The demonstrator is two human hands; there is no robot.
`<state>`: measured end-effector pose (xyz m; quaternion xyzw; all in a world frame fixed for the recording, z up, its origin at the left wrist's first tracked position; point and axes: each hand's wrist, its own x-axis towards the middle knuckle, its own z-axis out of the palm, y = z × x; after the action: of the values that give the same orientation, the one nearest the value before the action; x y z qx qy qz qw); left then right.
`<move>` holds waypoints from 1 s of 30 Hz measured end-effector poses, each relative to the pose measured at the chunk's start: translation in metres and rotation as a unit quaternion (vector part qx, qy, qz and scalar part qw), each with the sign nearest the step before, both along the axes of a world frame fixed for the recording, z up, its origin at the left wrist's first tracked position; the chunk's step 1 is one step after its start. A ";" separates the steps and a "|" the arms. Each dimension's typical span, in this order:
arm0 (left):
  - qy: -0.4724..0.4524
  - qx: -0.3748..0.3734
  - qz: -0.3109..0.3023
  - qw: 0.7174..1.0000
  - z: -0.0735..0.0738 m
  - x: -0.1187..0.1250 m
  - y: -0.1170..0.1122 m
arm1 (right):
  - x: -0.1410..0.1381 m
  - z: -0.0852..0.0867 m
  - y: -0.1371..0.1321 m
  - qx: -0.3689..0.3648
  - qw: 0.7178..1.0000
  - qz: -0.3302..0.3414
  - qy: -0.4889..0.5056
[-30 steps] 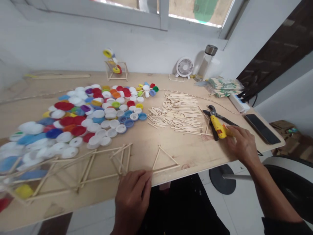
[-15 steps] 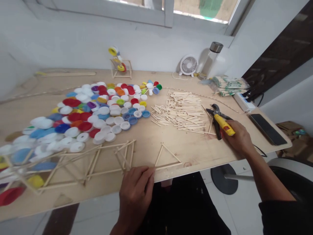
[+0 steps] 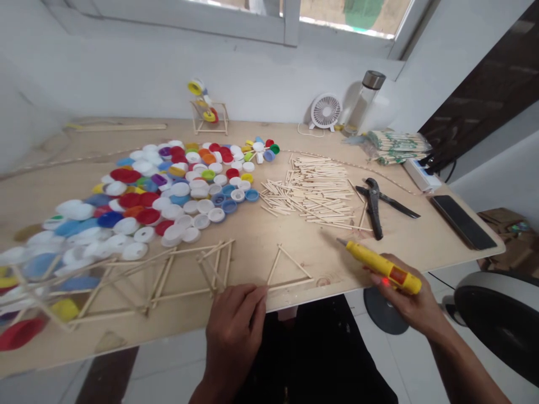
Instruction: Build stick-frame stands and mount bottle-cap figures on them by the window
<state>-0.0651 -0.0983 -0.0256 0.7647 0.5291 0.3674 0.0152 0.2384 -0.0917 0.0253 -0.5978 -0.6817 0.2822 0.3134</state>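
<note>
My left hand (image 3: 238, 317) rests at the table's front edge, fingers bent and together, pinching the lower left corner of a flat triangle of wooden sticks (image 3: 292, 258). Just left of it lies a long frame of joined sticks (image 3: 181, 294), its right end close to my knuckles. My right hand (image 3: 415, 303) is closed round a yellow hot glue gun (image 3: 379, 264), above the front edge. Its metal tip points left towards the triangle, apart from it. A small red light glows by my fingers. Dark pliers (image 3: 374, 207) lie open beyond the glue gun.
Many coloured bottle caps (image 3: 168, 196) cover the left side. Loose sticks (image 3: 315, 191) form a pile in the middle. Behind stand a small fan (image 3: 325, 112), a bottle (image 3: 362, 104) and bagged sticks (image 3: 396, 147). A phone (image 3: 463, 221) and power strip (image 3: 421, 175) lie right.
My right hand has lifted the glue gun off the pliers and brought it nearer the front edge, its tip now turned left. The left hand and the triangle have stayed in place.
</note>
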 end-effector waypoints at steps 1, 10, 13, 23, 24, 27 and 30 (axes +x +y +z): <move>0.001 0.000 0.001 1.000 0.000 0.000 0.000 | -0.003 -0.001 -0.003 -0.007 1.000 0.007 0.001; 0.010 -0.008 -0.008 1.000 0.002 -0.001 0.000 | -0.015 -0.004 -0.010 -0.049 0.998 0.048 -0.012; 0.012 -0.007 -0.006 1.000 0.002 0.000 0.000 | -0.015 -0.007 -0.011 -0.043 0.998 0.052 -0.012; 0.013 0.001 -0.011 1.000 0.006 0.003 0.002 | -0.017 -0.011 -0.009 -0.026 0.998 0.057 -0.018; 0.010 0.000 -0.013 1.000 0.007 0.003 0.001 | -0.018 -0.011 -0.009 -0.025 0.998 0.057 -0.019; 0.004 -0.004 -0.019 1.000 0.010 0.005 0.001 | -0.018 -0.012 -0.009 -0.021 0.998 0.055 -0.022; 0.004 -0.007 -0.029 1.000 0.012 0.009 0.002 | -0.017 -0.011 -0.011 -0.021 0.998 0.058 -0.022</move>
<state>-0.0558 -0.0958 -0.0136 0.7811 0.5092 0.3603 0.0293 0.2211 -0.1023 0.0141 -0.5694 -0.7162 0.3008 0.2690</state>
